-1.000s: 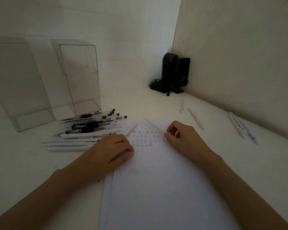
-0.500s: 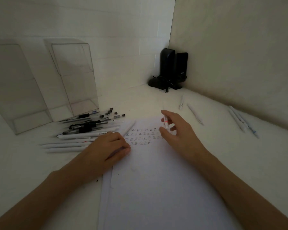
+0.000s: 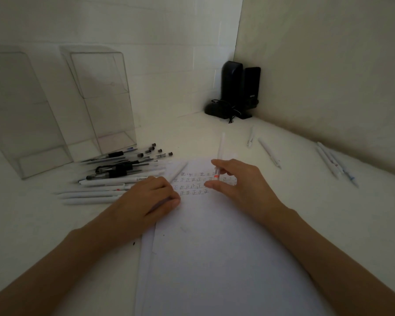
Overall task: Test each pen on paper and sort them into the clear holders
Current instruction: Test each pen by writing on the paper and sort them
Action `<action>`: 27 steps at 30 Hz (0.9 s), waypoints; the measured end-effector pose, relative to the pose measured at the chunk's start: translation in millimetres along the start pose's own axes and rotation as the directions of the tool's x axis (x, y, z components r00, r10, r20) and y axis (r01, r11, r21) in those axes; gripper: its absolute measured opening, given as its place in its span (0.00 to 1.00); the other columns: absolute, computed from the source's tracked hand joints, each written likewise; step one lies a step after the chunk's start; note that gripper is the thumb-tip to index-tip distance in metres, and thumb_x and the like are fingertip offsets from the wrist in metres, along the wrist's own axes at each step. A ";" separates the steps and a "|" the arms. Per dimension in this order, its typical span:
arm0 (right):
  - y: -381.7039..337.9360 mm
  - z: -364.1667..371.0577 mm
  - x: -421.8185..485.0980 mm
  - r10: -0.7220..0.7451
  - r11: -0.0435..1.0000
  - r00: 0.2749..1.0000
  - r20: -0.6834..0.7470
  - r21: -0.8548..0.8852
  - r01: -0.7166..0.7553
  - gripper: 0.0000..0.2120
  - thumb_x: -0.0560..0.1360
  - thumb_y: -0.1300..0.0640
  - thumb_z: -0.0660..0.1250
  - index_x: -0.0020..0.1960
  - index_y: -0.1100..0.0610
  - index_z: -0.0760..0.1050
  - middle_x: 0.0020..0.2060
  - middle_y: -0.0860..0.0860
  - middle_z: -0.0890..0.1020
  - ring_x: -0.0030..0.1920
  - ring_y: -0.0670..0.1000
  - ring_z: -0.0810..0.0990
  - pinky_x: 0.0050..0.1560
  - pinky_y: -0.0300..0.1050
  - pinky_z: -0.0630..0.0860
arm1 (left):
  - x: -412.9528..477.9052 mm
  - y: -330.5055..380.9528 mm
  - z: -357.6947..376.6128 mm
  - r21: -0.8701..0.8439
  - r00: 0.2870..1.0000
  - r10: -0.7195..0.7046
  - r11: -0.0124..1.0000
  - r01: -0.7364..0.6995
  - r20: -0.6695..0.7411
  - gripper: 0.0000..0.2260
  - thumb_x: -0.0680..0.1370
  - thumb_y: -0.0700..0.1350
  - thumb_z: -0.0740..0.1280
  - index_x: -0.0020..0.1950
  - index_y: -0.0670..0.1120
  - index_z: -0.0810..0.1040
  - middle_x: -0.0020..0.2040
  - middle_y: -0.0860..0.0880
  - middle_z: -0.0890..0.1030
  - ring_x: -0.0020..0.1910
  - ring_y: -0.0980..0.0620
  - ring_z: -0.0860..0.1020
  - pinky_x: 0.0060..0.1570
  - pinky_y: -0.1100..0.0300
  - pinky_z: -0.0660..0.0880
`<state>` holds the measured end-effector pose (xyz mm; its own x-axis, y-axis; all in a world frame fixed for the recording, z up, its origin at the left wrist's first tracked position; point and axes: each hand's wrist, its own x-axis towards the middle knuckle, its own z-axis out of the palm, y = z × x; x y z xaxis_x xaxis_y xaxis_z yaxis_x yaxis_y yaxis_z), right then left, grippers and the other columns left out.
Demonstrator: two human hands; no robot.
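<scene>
Dim white desk [image 3: 328,224] carried the paper [image 3: 214,247], above which the right hand [image 3: 242,185] pinched a white pen [image 3: 219,156] upright, loosely (thumb apart), so it could well slip. Beside it the left hand [image 3: 151,199] lay relaxed, pinning the paper's edge. Loose pens [image 3: 119,172] crowded the route to the clear holders [image 3: 100,99].

There is a single view, from a wide-angle camera on the person's head, tilted forward and down over the table [image 3: 351,213]. It sits close: the left forearm [image 3: 55,274] enters from 7 o'clock and the right forearm [image 3: 342,270] from 5. The paper [image 3: 214,265] fills the lower centre, with the wall corner [image 3: 237,53] at 12 and the clear holders [image 3: 100,99] at 10.
</scene>
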<state>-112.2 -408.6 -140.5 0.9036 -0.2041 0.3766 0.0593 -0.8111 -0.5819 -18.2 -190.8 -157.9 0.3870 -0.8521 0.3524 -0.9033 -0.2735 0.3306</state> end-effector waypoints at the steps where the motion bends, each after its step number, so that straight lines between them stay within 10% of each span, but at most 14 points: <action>1: -0.6 1.2 0.0 0.000 1.000 1.000 0.027 -0.017 0.000 0.32 0.68 0.44 0.72 0.69 0.52 0.68 0.54 0.45 0.75 0.54 0.40 0.70 0.56 0.29 0.65 | 0.1 0.1 -0.2 0.001 1.000 0.004 1.000 -0.004 0.000 0.19 0.78 0.57 0.51 0.51 0.50 0.78 0.46 0.55 0.75 0.47 0.57 0.71 0.49 0.59 0.67; 4: -0.6 4.1 1.5 -0.056 0.994 0.998 0.030 -0.089 0.058 0.36 0.66 0.47 0.75 0.69 0.54 0.65 0.52 0.44 0.67 0.54 0.40 0.65 0.55 0.28 0.61 | -0.5 0.8 -0.5 0.007 1.000 0.016 1.000 -0.015 -0.002 0.19 0.78 0.57 0.51 0.51 0.49 0.78 0.46 0.54 0.75 0.46 0.57 0.70 0.49 0.59 0.67; 10: -5.3 -10.3 -4.5 -0.144 0.975 0.896 -0.419 0.095 0.201 0.04 0.76 0.58 0.63 0.45 0.58 0.70 0.30 0.47 0.77 0.33 0.44 0.79 0.30 0.37 0.73 | -1.4 5.1 4.9 0.000 0.998 0.054 0.999 -0.054 0.021 0.19 0.79 0.59 0.52 0.56 0.50 0.76 0.54 0.54 0.74 0.53 0.57 0.72 0.53 0.59 0.69; 15: -1.7 -8.0 -2.3 0.126 0.897 0.966 -0.225 0.442 -0.014 0.14 0.71 0.49 0.63 0.52 0.53 0.79 0.41 0.50 0.84 0.44 0.48 0.83 0.47 0.49 0.80 | -1.6 10.4 12.6 -0.007 0.983 0.121 0.993 -0.121 0.142 0.20 0.78 0.61 0.54 0.66 0.55 0.70 0.67 0.57 0.68 0.65 0.62 0.65 0.65 0.65 0.61; 21: 1.1 9.3 1.2 0.216 0.874 0.976 -0.003 0.447 -0.192 0.09 0.73 0.60 0.68 0.38 0.57 0.69 0.27 0.49 0.77 0.28 0.43 0.73 0.33 0.39 0.70 | -2.2 9.8 17.2 0.023 0.965 0.107 0.993 -0.116 0.240 0.25 0.76 0.66 0.49 0.72 0.60 0.59 0.73 0.59 0.59 0.71 0.62 0.56 0.68 0.64 0.50; 27: 3.9 12.3 7.5 0.249 0.904 0.963 -0.102 0.381 -0.194 0.13 0.68 0.66 0.65 0.31 0.59 0.63 0.19 0.46 0.66 0.21 0.42 0.63 0.22 0.32 0.59 | -2.1 10.3 17.1 0.019 0.967 0.116 0.992 -0.123 0.225 0.26 0.76 0.65 0.50 0.71 0.57 0.62 0.72 0.57 0.62 0.70 0.60 0.59 0.69 0.65 0.51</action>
<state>-100.0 -406.5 -148.8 0.8415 -0.4549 0.2913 0.0402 -0.4850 -0.8736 -31.5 -199.4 -170.2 0.2281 -0.9565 0.1816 -0.9475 -0.1751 0.2677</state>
